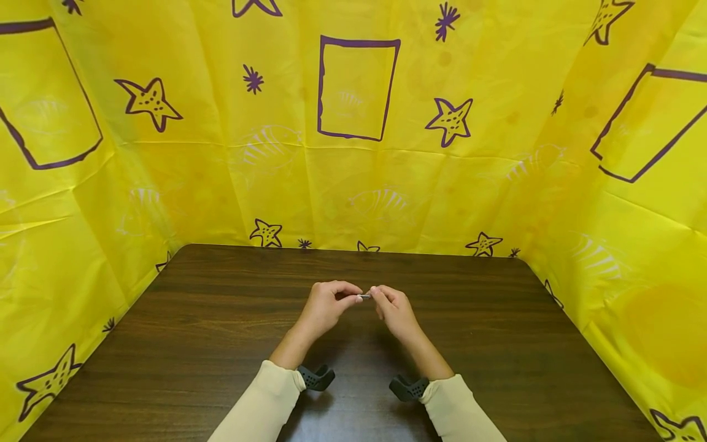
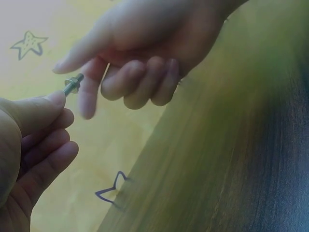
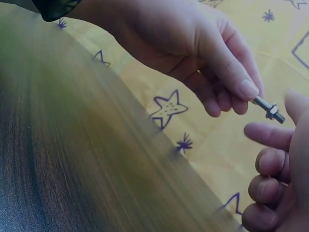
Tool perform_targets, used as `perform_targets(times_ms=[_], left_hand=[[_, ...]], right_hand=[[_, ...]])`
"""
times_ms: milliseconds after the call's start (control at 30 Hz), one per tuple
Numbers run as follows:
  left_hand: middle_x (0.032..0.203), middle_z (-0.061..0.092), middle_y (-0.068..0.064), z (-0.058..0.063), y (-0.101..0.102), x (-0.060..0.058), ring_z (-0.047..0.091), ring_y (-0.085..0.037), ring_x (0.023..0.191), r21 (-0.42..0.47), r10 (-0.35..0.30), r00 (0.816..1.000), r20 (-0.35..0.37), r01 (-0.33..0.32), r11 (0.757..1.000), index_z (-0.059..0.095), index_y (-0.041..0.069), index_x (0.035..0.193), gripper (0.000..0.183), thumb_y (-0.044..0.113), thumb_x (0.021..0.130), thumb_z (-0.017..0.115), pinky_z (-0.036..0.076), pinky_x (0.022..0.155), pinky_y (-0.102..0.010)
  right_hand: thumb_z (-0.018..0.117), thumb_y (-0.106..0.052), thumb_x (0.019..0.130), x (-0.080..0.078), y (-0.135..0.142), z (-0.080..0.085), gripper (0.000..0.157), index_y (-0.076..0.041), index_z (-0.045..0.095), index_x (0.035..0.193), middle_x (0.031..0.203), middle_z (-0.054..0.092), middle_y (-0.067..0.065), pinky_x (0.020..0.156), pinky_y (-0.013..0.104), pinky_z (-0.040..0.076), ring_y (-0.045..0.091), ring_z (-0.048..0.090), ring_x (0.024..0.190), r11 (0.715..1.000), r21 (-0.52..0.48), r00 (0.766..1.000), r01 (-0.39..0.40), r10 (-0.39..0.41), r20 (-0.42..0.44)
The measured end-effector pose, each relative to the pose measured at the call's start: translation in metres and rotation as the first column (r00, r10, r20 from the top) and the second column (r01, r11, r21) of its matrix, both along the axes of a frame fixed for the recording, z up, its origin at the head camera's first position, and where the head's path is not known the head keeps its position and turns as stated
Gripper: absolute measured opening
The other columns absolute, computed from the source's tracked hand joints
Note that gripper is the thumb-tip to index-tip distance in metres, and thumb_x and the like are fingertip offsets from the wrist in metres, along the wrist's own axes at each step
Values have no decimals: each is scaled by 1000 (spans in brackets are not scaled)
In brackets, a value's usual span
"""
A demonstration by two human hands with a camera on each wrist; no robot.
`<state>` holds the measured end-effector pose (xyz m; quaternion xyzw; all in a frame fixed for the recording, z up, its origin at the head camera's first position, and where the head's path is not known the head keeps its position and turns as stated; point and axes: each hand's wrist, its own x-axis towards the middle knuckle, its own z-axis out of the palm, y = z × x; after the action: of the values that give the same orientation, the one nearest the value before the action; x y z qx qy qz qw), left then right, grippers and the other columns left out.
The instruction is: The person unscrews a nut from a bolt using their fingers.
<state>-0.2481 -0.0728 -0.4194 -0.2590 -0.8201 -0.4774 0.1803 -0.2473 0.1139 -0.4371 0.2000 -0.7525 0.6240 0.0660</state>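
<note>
A small metal bolt [image 3: 262, 102] points out from my left hand [image 1: 324, 307], which pinches it between thumb and index finger. A nut [image 3: 272, 111] sits on the bolt's threads, a little short of the free end; in the left wrist view a thin washer-like ring shows by the nut [image 2: 72, 83]. My right hand [image 1: 396, 312] is just beside that free end. Its thumb and index finger are spread on either side of the bolt tip with a gap, seemingly not touching it; its other fingers are curled. The bolt's head is hidden in the left fingertips.
Both hands are above a dark wood-grain table [image 1: 221, 344]. Yellow cloth [image 1: 353, 172] with starfish and fish drawings hangs behind it and along both sides. A dark band [image 1: 317, 377] is on the left wrist, and another band [image 1: 407, 388] on the right.
</note>
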Motion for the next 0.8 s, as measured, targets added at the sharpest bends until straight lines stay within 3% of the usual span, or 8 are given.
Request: perform_targets(times_ms=[100, 200, 400, 800], left_hand=[[83, 72, 3, -1, 1, 0, 65, -9, 74, -3, -1, 1000, -9, 1, 1000, 76, 6, 89, 9, 10, 82, 78, 53, 66, -26], [83, 72, 3, -2, 1, 0, 65, -9, 76, -2, -3, 1000, -16, 3, 1000, 76, 7, 89, 8, 10, 81, 78, 53, 67, -27], [83, 72, 4, -2, 1, 1, 65, -9, 76, 3, -8, 1000, -12, 8, 1000, 76, 8, 88, 7, 9, 82, 78, 53, 68, -26], [83, 72, 4, -2, -2, -1, 65, -9, 76, -21, 2, 1000, -5, -2, 1000, 77, 6, 89, 7, 9, 83, 77, 53, 67, -27]], right_hand=[[45, -22, 105, 1, 0, 0, 43, 5, 66, 79, 50, 42, 1, 51, 24, 32, 11, 38, 49, 998, 41, 999, 36, -37, 13], [43, -22, 106, 4, -1, 4, 47, 6, 63, 74, 50, 40, 0, 48, 23, 29, 9, 34, 47, 999, 41, 999, 10, -11, 30], [43, -10, 105, 20, -3, 32, 39, 13, 59, 77, 51, 37, 0, 47, 21, 26, 7, 31, 46, 996, 53, 995, -69, 65, 71], [54, -2, 98, 18, -1, 27, 20, 15, 60, 91, 56, 43, 2, 45, 20, 31, 6, 38, 46, 997, -19, 995, -79, 80, 62]])
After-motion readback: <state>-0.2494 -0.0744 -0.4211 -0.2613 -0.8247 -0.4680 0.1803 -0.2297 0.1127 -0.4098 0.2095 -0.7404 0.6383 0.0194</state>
